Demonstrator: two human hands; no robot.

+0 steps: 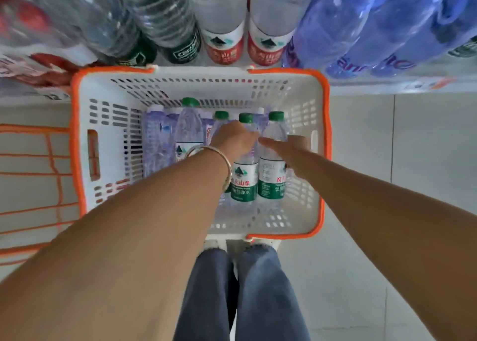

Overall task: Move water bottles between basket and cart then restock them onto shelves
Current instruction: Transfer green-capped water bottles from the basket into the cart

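Note:
A white basket with an orange rim (pixel 304 103) stands below me with several water bottles lying in it. Most have green caps and green-and-white labels; a few on the left have white caps (pixel 154 134). My left hand (pixel 233 139), a bangle on its wrist, grips the neck end of a green-capped bottle (pixel 244 180) in the middle. My right hand (pixel 286 147) wraps round the rightmost green-capped bottle (pixel 272 178). Both bottles still lie among the others in the basket.
Shelves ahead hold large water bottles (pixel 222 18), with shrink-wrapped blue packs (pixel 374 31) to the right and red-labelled packs at left. An orange wire cart frame (pixel 33 175) stands left of the basket. Pale floor tiles (pixel 400 160) spread to the right.

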